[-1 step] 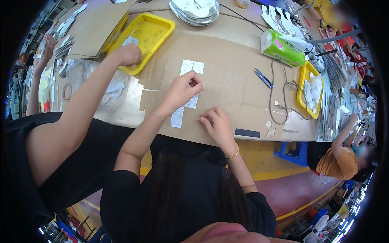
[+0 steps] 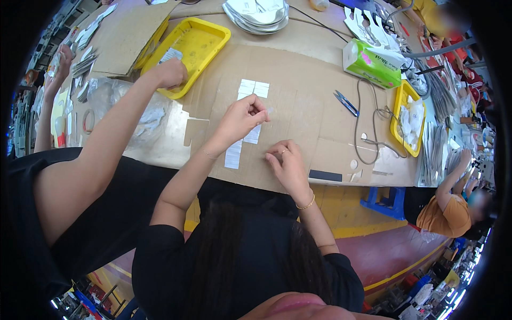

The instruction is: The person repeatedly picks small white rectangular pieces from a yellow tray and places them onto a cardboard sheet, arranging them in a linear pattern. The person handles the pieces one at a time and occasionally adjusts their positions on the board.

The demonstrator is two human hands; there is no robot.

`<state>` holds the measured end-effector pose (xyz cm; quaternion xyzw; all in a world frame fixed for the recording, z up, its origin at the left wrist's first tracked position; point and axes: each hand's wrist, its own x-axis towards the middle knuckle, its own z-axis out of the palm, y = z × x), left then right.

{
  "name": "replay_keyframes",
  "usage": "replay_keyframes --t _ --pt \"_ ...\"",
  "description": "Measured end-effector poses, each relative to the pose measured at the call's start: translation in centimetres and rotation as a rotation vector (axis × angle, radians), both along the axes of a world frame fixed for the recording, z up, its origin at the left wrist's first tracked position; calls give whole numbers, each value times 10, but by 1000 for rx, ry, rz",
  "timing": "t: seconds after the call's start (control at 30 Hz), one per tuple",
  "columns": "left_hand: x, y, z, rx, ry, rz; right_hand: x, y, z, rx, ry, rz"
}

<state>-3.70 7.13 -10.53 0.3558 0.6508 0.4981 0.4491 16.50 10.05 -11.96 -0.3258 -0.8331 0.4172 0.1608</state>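
Observation:
My left hand [image 2: 244, 118] hangs over the cardboard sheet [image 2: 293, 122], its thumb and fingertips pinched together. Whatever is between them is too small to make out. Beneath and around it lie white printed paper labels in short columns: an upper group [image 2: 261, 89], one below the hand [image 2: 252, 135] and a lower strip [image 2: 232, 156]. My left hand partly covers them. Nearer the front edge, my right hand [image 2: 288, 162] rests on or just above the cardboard, fingers curled toward the thumb. Any small thing in its fingers is hidden.
A co-worker's hand [image 2: 172, 73] reaches into a yellow tray [image 2: 216, 40] at the left, near white labels. Blue-handled snips [image 2: 348, 104], a cord [image 2: 358, 130], a green tissue pack [image 2: 370, 64] and another yellow tray [image 2: 396, 125] lie right. White pieces [image 2: 258, 16] are stacked behind.
Almost everything stays in place. The fingers of my right hand sit very slightly farther right than before.

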Motion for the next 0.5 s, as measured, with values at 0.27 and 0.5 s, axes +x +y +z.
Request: replay_keyframes --t 0.27,0.5 --pt "9 -16 15 83 -450 -29 14 25 -2 -466 158 -143" --pt "24 -29 42 44 -561 -112 14 23 18 -881 535 -129"
